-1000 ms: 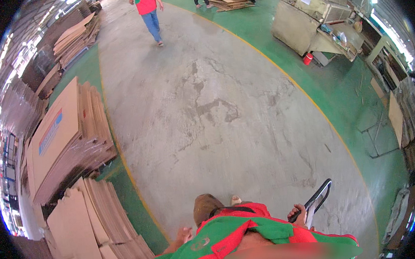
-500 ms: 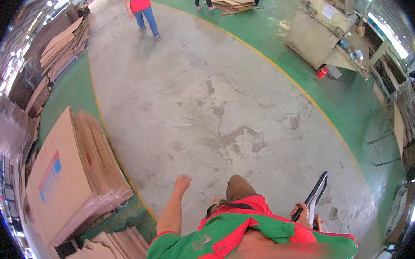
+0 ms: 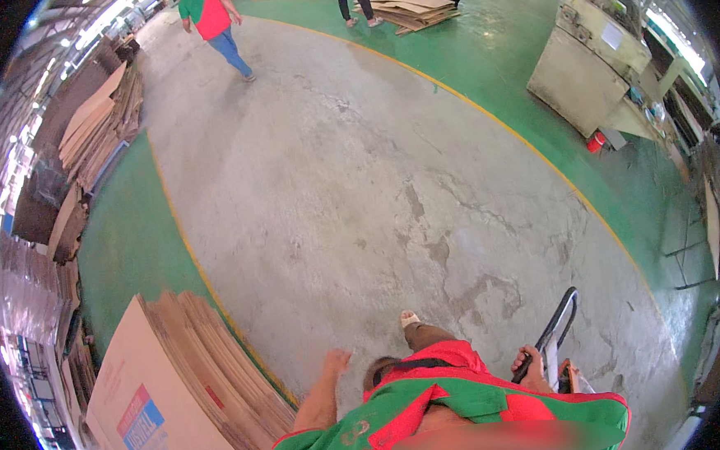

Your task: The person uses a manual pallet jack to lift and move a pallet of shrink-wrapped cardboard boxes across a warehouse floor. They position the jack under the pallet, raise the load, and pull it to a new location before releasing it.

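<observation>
My right hand (image 3: 531,365) is wrapped around a black looped handle (image 3: 565,318) at my right side. Below the loop, pale and orange parts of the same equipment show; its lower body is hidden behind my arm and shirt. My left hand (image 3: 336,361) swings beside my body over the grey floor, touching nothing that I can see. Motion smears its fingers. Nearest to that hand is a tall stack of flattened cardboard boxes (image 3: 212,374) on the left. One of my feet (image 3: 409,317), in a light shoe, is stretched forward.
The grey concrete lane (image 3: 308,187) runs ahead between yellow lines. A person in blue jeans (image 3: 228,50) walks at the far left. Two others stand by piled cardboard sheets (image 3: 407,9). A beige machine (image 3: 577,67) and a red container (image 3: 596,141) are at right; more cardboard (image 3: 94,130) lines the left.
I have moved forward along the lane; the box stack has come closer on my left. The far person has shifted left. My right hand keeps its hold on the handle.
</observation>
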`<act>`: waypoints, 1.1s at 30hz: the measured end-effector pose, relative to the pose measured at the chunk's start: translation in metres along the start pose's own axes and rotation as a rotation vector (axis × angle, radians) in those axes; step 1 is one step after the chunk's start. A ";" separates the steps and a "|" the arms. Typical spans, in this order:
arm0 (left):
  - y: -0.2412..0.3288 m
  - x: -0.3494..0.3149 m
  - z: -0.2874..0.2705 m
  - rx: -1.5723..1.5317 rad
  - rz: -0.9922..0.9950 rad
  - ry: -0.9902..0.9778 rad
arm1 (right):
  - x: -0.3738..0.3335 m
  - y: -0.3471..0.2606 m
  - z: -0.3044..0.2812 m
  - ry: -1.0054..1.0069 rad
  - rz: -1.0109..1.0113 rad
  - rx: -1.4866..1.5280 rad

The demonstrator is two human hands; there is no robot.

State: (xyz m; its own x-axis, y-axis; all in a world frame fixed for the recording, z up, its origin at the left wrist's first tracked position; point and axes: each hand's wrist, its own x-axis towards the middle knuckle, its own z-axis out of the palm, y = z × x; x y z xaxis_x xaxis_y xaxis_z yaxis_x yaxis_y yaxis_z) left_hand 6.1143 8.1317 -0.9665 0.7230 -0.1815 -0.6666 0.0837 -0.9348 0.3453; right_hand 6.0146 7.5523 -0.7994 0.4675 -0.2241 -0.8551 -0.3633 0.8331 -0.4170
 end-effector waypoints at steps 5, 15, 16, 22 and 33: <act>-0.112 -0.032 -0.008 -1.426 -0.409 0.096 | 0.021 0.020 0.158 -0.018 0.059 0.028; -0.285 0.169 -0.321 -1.058 -0.291 0.068 | 0.088 0.105 0.516 -0.055 -0.042 0.008; -0.295 0.204 -0.368 -1.008 -0.198 0.163 | 0.093 0.112 0.549 -0.073 -0.055 -0.013; -0.311 0.371 -0.629 -0.972 0.107 0.481 | 0.119 0.165 0.740 -0.122 -0.032 0.075; -0.520 0.453 -0.795 -0.901 -0.157 0.259 | 0.228 0.232 1.135 -0.157 0.062 0.119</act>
State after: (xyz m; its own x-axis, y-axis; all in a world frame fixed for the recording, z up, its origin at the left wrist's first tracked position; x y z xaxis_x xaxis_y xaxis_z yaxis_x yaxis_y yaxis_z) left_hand 6.9436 8.7782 -0.9230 0.7791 0.1009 -0.6188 0.6121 -0.3358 0.7159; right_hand 6.9513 8.2685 -0.7412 0.5705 -0.0971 -0.8156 -0.3019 0.8987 -0.3182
